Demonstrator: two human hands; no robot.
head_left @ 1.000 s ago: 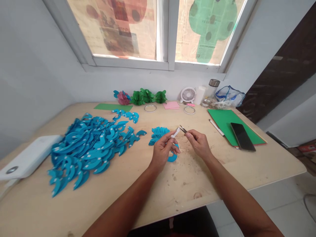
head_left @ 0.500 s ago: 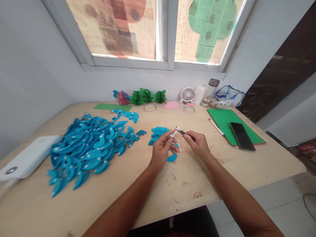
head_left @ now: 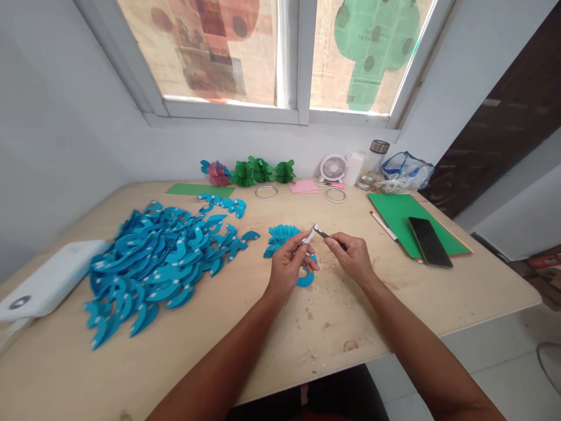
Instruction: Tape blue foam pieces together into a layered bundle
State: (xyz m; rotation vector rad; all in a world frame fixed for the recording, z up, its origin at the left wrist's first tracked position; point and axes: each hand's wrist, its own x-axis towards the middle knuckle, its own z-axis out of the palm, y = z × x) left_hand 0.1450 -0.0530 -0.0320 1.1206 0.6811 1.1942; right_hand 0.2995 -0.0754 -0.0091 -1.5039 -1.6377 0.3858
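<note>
Fingers (head_left: pixel 302 247) of the left hand (head_left: pixel 287 270) pinch a blue paper crescent (head_left: pixel 305 279) at centre frame, just above the table (head_left: pixel 263 333), with its white strip (head_left: pixel 309 235) tilted up toward the window. The right hand (head_left: pixel 354 258) has its fingers closed narrowly round dark tweezers (head_left: pixel 325 234), whose tips meet the strip's upper end. Peeling appears to be the work in hand. It would go best with the tips catching only the strip's edge, the crescent gripped firmly close beneath, and the pull kept low along the strip so the paper does not tear. A small stack of crescents (head_left: pixel 280 237) lies just behind the hands. A big heap of crescents (head_left: pixel 162 263) fills the left of the frame beside a white box (head_left: pixel 48 282). At right, a phone (head_left: pixel 429 241) rests on a green sheet (head_left: pixel 394 211).
</note>
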